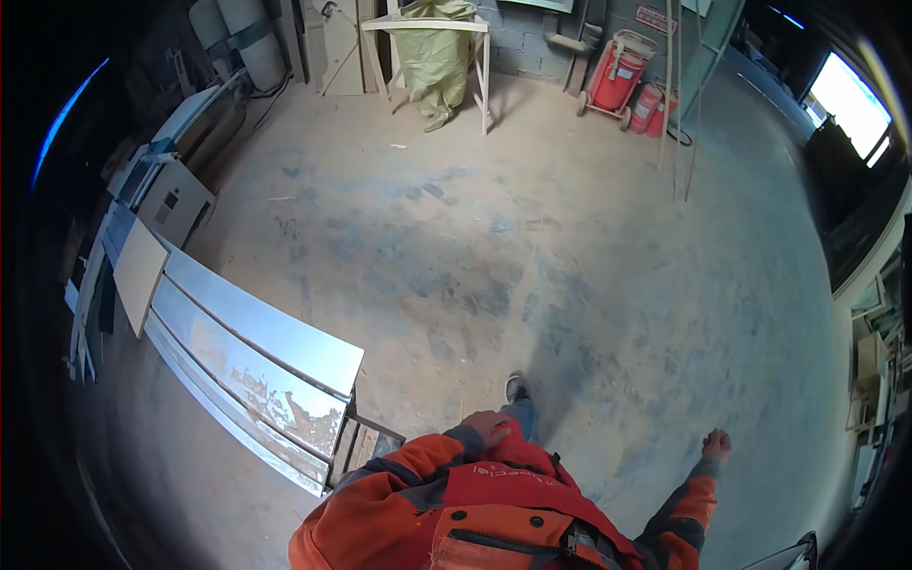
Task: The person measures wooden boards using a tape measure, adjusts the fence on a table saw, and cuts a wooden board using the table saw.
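Note:
My left hand [487, 429] is bent across in front of my body, against the red cloth of my apron [508, 483]. Its fingers are partly hidden, so whether it grips the cloth cannot be told. Out to my right, away from my body, my right hand [717, 444] hangs over the floor with its fingers curled in and no object visible in it. Both sleeves are orange and dark grey. One shoe [516, 388] shows ahead of me on the dusty floor [456, 256].
On my left, long metal panels [256, 328] lie on a low stand, a beige board [141, 275] across their far end. Farther ahead stands a white frame [426, 26] holding a yellow-green sack [432, 71]. A red wheeled extinguisher [617, 78] is near the back wall, beside thin upright poles [676, 114].

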A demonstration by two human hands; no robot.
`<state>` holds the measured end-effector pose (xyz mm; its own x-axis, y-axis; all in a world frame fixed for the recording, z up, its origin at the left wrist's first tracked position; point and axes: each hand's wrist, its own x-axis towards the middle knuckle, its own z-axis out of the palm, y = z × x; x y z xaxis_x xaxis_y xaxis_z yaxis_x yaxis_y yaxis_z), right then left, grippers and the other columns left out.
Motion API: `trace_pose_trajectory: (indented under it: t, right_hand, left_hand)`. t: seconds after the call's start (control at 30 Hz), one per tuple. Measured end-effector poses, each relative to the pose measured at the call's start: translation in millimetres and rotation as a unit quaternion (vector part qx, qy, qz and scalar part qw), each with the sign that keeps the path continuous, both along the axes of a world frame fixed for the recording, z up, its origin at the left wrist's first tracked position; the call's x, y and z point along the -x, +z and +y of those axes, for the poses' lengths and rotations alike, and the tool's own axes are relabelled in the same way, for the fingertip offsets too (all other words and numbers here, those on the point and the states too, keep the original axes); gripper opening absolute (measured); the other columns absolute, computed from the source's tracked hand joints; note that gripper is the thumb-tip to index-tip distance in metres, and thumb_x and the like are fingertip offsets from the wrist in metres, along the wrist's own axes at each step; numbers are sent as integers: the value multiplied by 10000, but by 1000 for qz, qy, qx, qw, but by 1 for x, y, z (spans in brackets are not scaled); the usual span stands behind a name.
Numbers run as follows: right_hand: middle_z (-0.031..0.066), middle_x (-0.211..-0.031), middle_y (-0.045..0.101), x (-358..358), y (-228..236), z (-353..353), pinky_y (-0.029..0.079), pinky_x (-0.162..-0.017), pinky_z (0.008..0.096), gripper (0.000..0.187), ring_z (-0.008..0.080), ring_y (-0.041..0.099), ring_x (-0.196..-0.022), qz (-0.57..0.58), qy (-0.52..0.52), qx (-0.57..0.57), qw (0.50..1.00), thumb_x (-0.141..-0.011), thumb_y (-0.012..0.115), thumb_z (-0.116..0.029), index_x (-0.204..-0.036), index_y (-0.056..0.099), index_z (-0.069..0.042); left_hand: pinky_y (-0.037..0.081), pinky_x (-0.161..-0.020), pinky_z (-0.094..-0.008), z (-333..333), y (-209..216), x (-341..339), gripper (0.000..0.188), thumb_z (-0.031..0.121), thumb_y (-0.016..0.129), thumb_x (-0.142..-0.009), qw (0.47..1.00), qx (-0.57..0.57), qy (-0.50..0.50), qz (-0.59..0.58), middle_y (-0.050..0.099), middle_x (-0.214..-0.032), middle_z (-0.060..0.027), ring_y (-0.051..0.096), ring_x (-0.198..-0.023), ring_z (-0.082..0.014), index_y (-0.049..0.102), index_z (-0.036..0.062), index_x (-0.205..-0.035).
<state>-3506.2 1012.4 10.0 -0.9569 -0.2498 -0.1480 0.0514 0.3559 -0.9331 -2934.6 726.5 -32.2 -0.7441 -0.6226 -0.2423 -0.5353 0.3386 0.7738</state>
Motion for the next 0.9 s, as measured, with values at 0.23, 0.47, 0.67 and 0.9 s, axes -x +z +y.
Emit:
trace_pose_trajectory:
  t: [0.23, 0.47, 0.67, 0.9]
  right_hand:
    - [119, -825, 666, -45, -92, -211, 541, -586, 378, 233, 227, 656, -683, -61, 256, -218, 940, -772, 716, -182, -916, 647, -13]
    - [145, -880, 672, -51, -167, -503, 507, -642, 485, 295, 316, 654, -789, 116, 712, -385, 576, -911, 559, -373, -948, 627, -88]
    - [125, -853, 670, -166, -190, -813, 492, -588, 478, 256, 302, 652, -758, -76, 659, -422, 619, -894, 606, -354, -880, 594, -99]
    - [103, -820, 668, -247, -201, -1058, 475, -524, 471, 255, 286, 650, -723, -299, 492, -490, 655, -875, 662, -332, -801, 557, -111]
  left_hand:
    - [529, -830, -417, -186, 56, 68, 365, 342, 626, -882, 988, 52, 132, 59, 674, -1053, -160, 650, -960, -346, 647, 87, -1142]
    - [539, -819, -410, -341, 45, 17, 342, 312, 644, -877, 935, 107, 333, 60, 688, -1029, -148, 666, -936, -331, 659, 76, -1124]
    - [535, -846, -411, -445, -18, -41, 415, 374, 653, -844, 881, -20, 471, -35, 699, -1026, -165, 672, -956, -333, 662, 76, -1133]
    - [525, -876, -396, -494, -46, -148, 439, 442, 633, -823, 685, -159, 706, -85, 716, -984, -131, 680, -959, -302, 700, 105, -1096]
